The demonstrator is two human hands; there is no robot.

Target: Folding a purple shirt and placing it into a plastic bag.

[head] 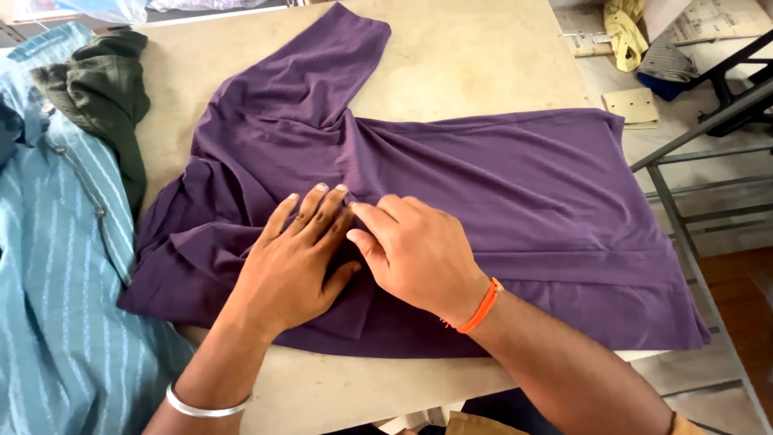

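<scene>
Purple shirt [483, 185] lies spread across the beige table [451, 56], body running out to the right, one sleeve [322, 64] angled up toward the far edge. The near-left part is bunched and folded over on itself, so the cloth isn't flat there.

Left hand [290, 262] is flat on the shirt, palm down, fingers [318, 209] straight and close together — pressing, not gripping, nothing closed in it. It sits right on the creased zone near the middle, which looks like pinning the fabric so it can't slide.

Right hand [415, 250] lies just beside the left, touching it at the fingertips. Fingers curl down into the cloth, thumb tucked toward the left hand — it reads as a light pinch on a fold of the shirt, but the contact is hidden under the fingers, so I can't tell for sure whether fabric is actually caught.

Both hands meet at the same fold line — one anchors, one works the crease.

Around it: blue striped cloth [56, 266] covers the left side of the table, a dark green garment [105, 89] heaped at the far left. Orange band [481, 306] on the right wrist, silver bangle [201, 407] on the left. Metal frame [684, 161] stands off the right edge
</scene>
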